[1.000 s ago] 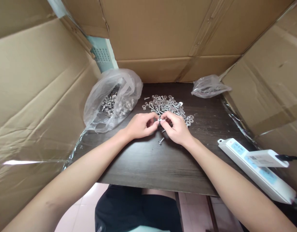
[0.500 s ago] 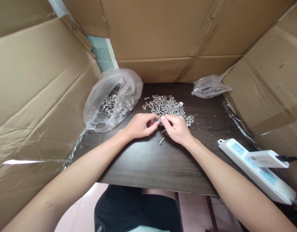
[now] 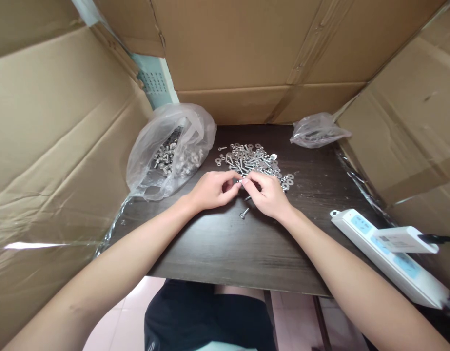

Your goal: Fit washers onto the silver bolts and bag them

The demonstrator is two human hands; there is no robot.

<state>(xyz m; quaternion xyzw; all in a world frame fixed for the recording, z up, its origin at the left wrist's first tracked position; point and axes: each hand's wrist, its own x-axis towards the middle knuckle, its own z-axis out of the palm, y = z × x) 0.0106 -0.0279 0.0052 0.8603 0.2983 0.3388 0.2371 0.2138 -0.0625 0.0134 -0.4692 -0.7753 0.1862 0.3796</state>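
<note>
My left hand [image 3: 215, 190] is closed in a pinch, thumb and forefinger on a small shiny bolt [image 3: 240, 181]. From the other side, my right hand [image 3: 266, 194] pinches at the same bolt; the fingertips hide most of it, and whether a nut or washer sits on it I cannot tell. Just beyond both hands lies a loose pile of bolts, nuts and flat washers [image 3: 252, 158]. A single bolt [image 3: 244, 213] rests on the dark table [image 3: 225, 248] below the hands. Another bolt [image 3: 248, 198] pokes out beside my right hand.
On the left, an open clear plastic bag [image 3: 144, 165] holds many metal fasteners. A smaller plastic bag [image 3: 318, 131] lies at the back right. To the right is a white power strip [image 3: 389, 258] with a plugged-in adapter [image 3: 405, 240]. Cardboard walls [image 3: 268, 44] enclose the table.
The right fingertips have shifted slightly at the bolt, closer to the left ones. Both arms and the pile look the same.
</note>
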